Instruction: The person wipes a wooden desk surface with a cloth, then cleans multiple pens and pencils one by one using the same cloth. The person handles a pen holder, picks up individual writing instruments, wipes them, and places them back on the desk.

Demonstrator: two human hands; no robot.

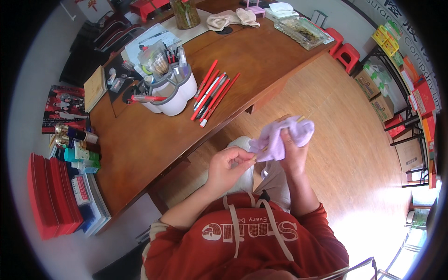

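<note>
A lilac cloth (273, 141) is bunched in my right hand (295, 154), held above my lap beyond the desk's front edge. Through its folds shows a thin yellow stick (265, 148), possibly a pencil, mostly covered by the cloth. My left hand (224, 169) pinches the near end of the stick between thumb and forefinger, beside the cloth's lower corner. Some fingers of my right hand are hidden behind the cloth. Nearest on the desk lie several loose red, white and black pens and pencils (213, 98), side by side.
Left of the pens, a white multi-cup pen holder (171, 105) stands full on the wooden desk (140, 147). Bottles (82, 154) and red folders (52, 199) line the left edge. A beige cloth (224, 21), glass jar (185, 14) and clear tray (301, 31) sit farther back.
</note>
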